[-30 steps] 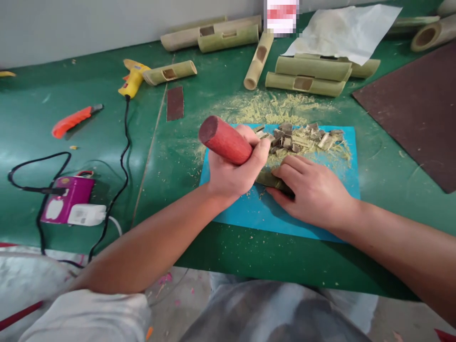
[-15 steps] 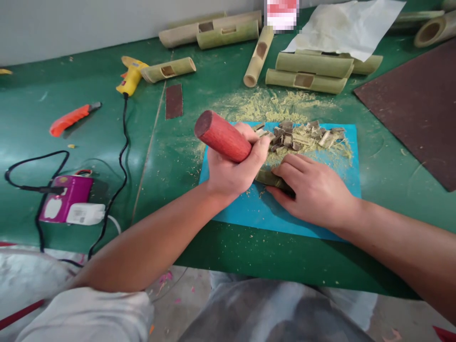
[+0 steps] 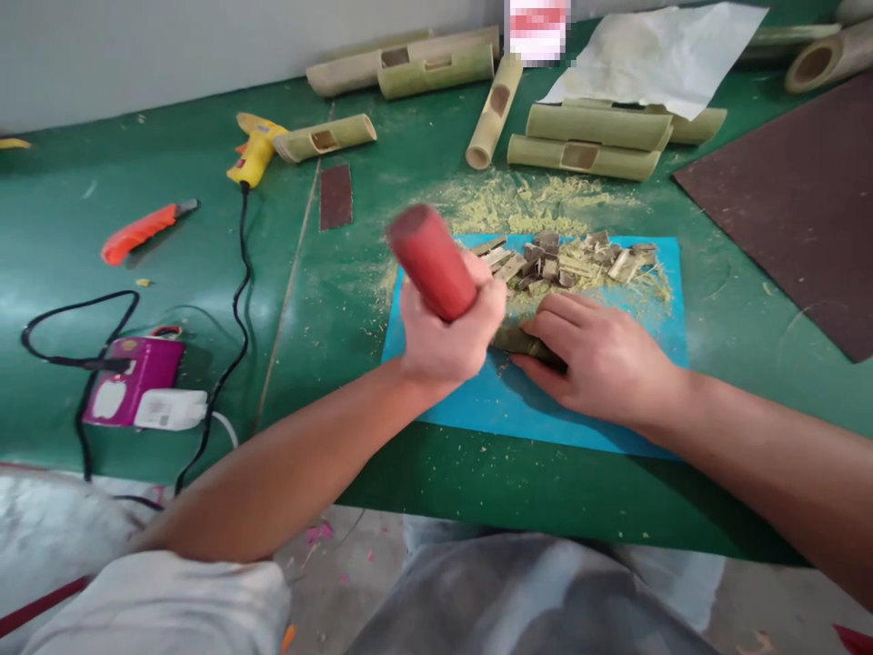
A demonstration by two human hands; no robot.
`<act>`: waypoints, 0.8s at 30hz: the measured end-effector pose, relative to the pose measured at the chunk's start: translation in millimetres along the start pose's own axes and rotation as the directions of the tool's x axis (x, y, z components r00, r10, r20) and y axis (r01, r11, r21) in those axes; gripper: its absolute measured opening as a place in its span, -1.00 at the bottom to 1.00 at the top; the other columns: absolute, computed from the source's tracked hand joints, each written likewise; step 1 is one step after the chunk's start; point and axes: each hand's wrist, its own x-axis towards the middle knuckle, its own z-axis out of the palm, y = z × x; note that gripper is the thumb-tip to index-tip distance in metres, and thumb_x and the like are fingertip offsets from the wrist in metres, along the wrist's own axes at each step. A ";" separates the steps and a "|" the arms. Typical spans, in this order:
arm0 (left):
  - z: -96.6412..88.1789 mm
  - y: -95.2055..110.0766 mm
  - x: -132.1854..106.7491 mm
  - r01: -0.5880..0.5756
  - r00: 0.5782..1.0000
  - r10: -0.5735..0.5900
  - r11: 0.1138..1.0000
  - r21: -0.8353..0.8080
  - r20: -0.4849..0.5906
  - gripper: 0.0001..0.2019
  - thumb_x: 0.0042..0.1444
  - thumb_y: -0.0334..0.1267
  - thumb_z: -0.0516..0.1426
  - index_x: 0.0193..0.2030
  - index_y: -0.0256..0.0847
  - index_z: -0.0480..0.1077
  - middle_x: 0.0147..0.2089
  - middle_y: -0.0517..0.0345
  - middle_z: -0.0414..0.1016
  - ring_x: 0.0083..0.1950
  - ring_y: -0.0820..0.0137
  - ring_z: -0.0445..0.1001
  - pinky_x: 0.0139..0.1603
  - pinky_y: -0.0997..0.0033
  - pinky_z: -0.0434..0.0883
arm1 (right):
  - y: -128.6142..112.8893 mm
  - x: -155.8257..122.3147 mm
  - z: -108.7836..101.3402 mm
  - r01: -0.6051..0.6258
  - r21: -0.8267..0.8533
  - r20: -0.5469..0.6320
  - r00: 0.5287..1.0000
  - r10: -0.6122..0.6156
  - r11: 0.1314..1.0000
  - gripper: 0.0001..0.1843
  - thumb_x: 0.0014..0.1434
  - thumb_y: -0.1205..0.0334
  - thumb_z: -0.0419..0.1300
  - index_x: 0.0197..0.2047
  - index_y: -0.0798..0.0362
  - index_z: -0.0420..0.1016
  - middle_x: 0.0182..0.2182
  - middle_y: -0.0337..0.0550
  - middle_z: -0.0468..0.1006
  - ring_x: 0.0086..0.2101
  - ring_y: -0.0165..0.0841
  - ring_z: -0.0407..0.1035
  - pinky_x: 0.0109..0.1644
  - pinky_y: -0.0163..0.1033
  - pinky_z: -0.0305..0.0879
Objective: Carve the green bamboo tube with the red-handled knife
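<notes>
My left hand (image 3: pixel 446 341) is wrapped round a thick red wooden handle (image 3: pixel 435 264), its blunt end tilted up to the left. The tool's other end is hidden behind the fist, so its kind does not show. My right hand (image 3: pixel 607 359) presses a dark green bamboo piece (image 3: pixel 522 341) against a blue sheet (image 3: pixel 464 409), its fingers curled over it. The bamboo's left end lies close beside my left fist. Just beyond both hands, a heap of bamboo chips (image 3: pixel 556 259) covers the far part of the sheet.
Pale shavings (image 3: pixel 522 200) are scattered behind the sheet. Notched bamboo tubes (image 3: pixel 587 156) and white paper (image 3: pixel 655 55) lie farther back. On the left are a yellow glue gun (image 3: pixel 252 155), an orange utility knife (image 3: pixel 146 232) and a purple power block (image 3: pixel 136 382) with cables. A brown board (image 3: pixel 797 209) lies right.
My left hand has turned the red handle more upright, its top end shifting right. My right hand and the bamboo stay nearly in place. The view has shifted slightly.
</notes>
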 end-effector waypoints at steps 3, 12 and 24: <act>2.2 0.7 1.2 0.057 0.997 -0.057 0.998 0.002 -0.050 -0.58 0.33 -0.21 0.30 -0.55 -0.19 0.32 -0.57 0.30 0.32 -0.56 0.55 0.29 -0.51 0.45 0.30 | -0.9 -0.1 1.0 -0.015 -0.020 -0.022 1.000 0.015 1.000 -0.80 0.39 0.21 0.20 -0.25 0.13 0.55 -0.34 -0.03 0.53 -0.32 -0.25 0.38 -0.27 -0.16 0.26; 2.5 -2.6 2.4 -0.024 1.000 0.025 0.998 0.066 -0.015 -0.58 0.34 -0.07 0.32 -0.49 -0.19 0.37 -0.51 0.27 0.40 -0.50 0.53 0.36 -0.37 0.41 0.43 | -3.9 0.0 0.6 0.005 -0.083 -0.024 1.000 -0.007 0.997 -0.77 0.40 0.21 0.17 -0.25 0.13 0.55 -0.35 -0.04 0.55 -0.34 -0.24 0.39 -0.29 -0.16 0.29; 1.4 -4.0 1.6 -0.093 0.996 0.092 0.991 0.095 0.020 -0.64 0.35 -0.16 0.31 -0.44 -0.18 0.36 -0.49 0.29 0.41 -0.47 0.53 0.42 -0.34 0.43 0.46 | -4.0 -0.9 2.0 -0.003 -0.075 -0.028 1.000 0.001 0.997 -0.75 0.42 0.19 0.17 -0.25 0.14 0.55 -0.35 -0.03 0.55 -0.33 -0.24 0.38 -0.29 -0.15 0.29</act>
